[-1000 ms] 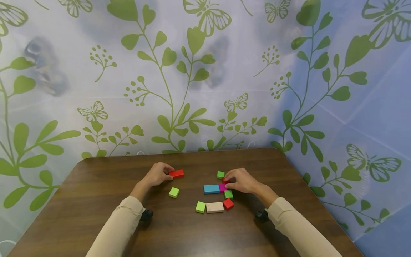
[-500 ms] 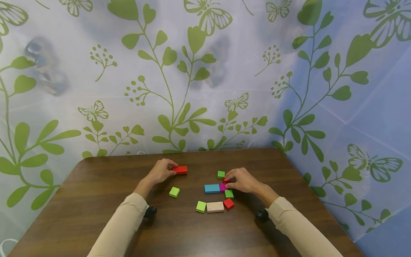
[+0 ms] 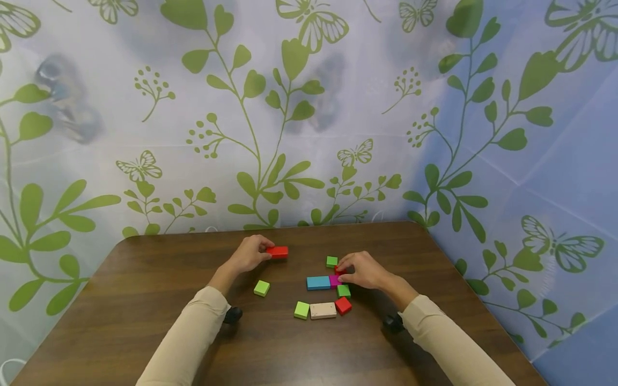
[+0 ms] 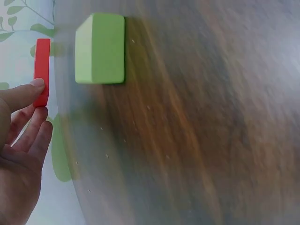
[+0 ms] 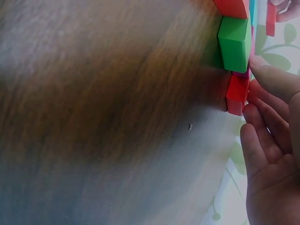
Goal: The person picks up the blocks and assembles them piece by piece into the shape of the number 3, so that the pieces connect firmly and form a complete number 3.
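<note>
My left hand (image 3: 250, 253) pinches one end of a long red block (image 3: 279, 252) between thumb and fingers toward the back of the table. In the left wrist view that red block (image 4: 42, 58) points away from the fingertips. My right hand (image 3: 365, 269) has its fingers at a small red block (image 3: 340, 270), partly hidden by them, with the thumb at the magenta block (image 3: 335, 281). A long blue block (image 3: 317, 283) adjoins the magenta one. The right wrist view shows the red block (image 5: 237, 96) beside a green block (image 5: 234, 44), near the thumb tip.
Nearest me lie a lime block (image 3: 301, 310), a plain wooden block (image 3: 322, 310) and a red block (image 3: 343, 305) in a row. Another lime block (image 3: 262, 288) lies left of centre. A green block (image 3: 331, 261) sits behind the right fingertips. A patterned curtain (image 3: 309, 134) hangs behind the table.
My left hand has moved right and toward the back of the table, carrying the long red block with it. The right hand and the other blocks have stayed in place.
</note>
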Tool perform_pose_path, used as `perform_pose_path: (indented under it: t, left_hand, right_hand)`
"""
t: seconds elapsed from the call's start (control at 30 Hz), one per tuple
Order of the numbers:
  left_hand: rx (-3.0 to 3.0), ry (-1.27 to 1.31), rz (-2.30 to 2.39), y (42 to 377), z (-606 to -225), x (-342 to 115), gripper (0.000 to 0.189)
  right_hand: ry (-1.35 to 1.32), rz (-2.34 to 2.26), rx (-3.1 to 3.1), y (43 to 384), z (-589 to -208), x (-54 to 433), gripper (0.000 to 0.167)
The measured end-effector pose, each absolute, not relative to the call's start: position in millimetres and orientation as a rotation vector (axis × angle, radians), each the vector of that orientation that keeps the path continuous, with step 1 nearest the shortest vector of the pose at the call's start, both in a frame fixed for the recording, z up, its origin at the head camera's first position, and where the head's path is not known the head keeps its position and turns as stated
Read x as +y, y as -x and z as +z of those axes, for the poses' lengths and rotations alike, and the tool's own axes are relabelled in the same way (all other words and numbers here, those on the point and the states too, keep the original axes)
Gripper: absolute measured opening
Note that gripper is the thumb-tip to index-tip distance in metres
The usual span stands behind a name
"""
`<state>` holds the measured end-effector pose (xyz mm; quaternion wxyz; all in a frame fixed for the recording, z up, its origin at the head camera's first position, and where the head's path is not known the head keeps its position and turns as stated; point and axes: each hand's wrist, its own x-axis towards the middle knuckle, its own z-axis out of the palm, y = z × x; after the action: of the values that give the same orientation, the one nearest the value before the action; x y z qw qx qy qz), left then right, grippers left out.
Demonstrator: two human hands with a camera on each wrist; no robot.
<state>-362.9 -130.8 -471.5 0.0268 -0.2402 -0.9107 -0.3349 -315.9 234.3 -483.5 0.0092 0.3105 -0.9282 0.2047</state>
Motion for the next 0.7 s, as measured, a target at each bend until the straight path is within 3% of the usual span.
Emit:
perform_pose_path:
  t: [0.7]
  left_hand:
    - [-2.775, 0.783, -1.091, 369, -470, -97, 0.024]
  right_hand:
    - [-1.014, 0.610, -2.867, 316, -482, 235, 0.021]
